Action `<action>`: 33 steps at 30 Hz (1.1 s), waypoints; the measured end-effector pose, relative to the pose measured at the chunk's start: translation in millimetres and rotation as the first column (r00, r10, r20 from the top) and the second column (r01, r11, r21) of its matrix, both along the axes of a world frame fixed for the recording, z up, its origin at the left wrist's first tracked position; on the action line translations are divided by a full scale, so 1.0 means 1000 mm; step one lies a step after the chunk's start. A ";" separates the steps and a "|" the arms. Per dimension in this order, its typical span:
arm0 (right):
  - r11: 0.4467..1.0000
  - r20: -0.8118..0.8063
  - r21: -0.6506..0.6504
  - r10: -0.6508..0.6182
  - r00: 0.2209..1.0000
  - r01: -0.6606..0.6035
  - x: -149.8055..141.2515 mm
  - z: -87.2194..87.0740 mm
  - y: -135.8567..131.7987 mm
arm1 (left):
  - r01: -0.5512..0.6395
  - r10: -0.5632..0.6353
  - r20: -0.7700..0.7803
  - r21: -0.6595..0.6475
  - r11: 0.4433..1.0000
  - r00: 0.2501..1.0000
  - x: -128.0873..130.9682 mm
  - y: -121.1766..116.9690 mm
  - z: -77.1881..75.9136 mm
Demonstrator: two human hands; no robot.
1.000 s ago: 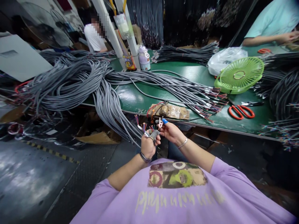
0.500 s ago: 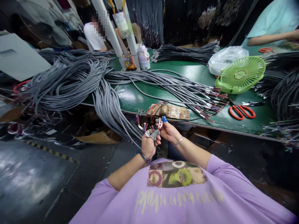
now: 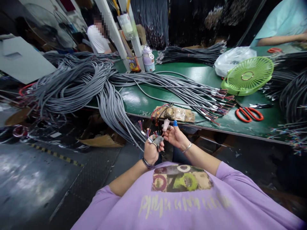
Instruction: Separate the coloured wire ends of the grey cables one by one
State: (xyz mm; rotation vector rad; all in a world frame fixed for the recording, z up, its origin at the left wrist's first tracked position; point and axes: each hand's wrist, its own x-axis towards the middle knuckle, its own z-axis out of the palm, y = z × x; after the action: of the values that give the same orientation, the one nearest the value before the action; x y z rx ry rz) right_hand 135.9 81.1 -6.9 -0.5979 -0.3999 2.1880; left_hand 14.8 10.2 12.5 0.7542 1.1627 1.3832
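My left hand [image 3: 151,152] is closed around the ends of grey cables [image 3: 134,138], with a grey cover on its thumb. Fanned coloured wires [image 3: 148,131] stick up from the cable ends above the fist. Just to the right, my right hand [image 3: 177,138] is open, its thumb and fingers apart. A blue cover sits on that thumb, and a pale pinkish cover [image 3: 166,124] on a fingertip. Behind both hands, at the table edge, lies a taped brown block [image 3: 182,114] with thin red and black wires.
More grey cables [image 3: 72,83] lie heaped across the green table [image 3: 134,97]. Orange-handled scissors [image 3: 249,114], a green fan [image 3: 247,76], a plastic bag [image 3: 233,59] and a bottle [image 3: 149,60] stand farther off. Two other people work beyond.
My right hand has drawn slightly right, away from the wire ends, and its thumb and fingers have spread. My left hand keeps its hold on the cables.
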 end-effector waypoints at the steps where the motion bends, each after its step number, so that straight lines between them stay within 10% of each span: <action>1: 1.000 0.005 -0.003 0.000 1.000 0.000 0.003 -0.001 -0.002 | 0.007 -0.007 0.003 0.001 1.000 1.000 -0.001 -0.001 -0.001; 12: 0.998 0.209 0.061 0.001 0.978 -0.014 0.031 -0.016 -0.023 | 0.087 -0.082 0.104 -0.049 0.995 0.991 -0.010 -0.007 -0.015; 18: 0.970 0.392 0.242 -0.071 0.917 -0.028 0.029 -0.005 -0.046 | 0.166 -0.171 -0.168 -0.045 0.985 0.971 -0.008 -0.022 -0.014; 28: 0.606 0.673 0.686 -0.316 0.669 -0.403 0.011 0.019 -0.071 | 0.115 -0.079 -0.322 0.093 0.989 0.944 0.002 -0.028 -0.037; 33: 0.616 0.669 0.707 -0.425 0.610 -0.347 0.011 0.011 -0.075 | 0.172 -0.075 -0.454 0.175 0.970 0.888 0.002 -0.033 -0.035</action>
State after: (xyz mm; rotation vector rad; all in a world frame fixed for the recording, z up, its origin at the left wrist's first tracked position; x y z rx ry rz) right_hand 147.4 6.1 4.1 -1.0098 -1.7341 1.2691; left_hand 16.6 -23.2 -22.1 1.3294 1.2994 1.2716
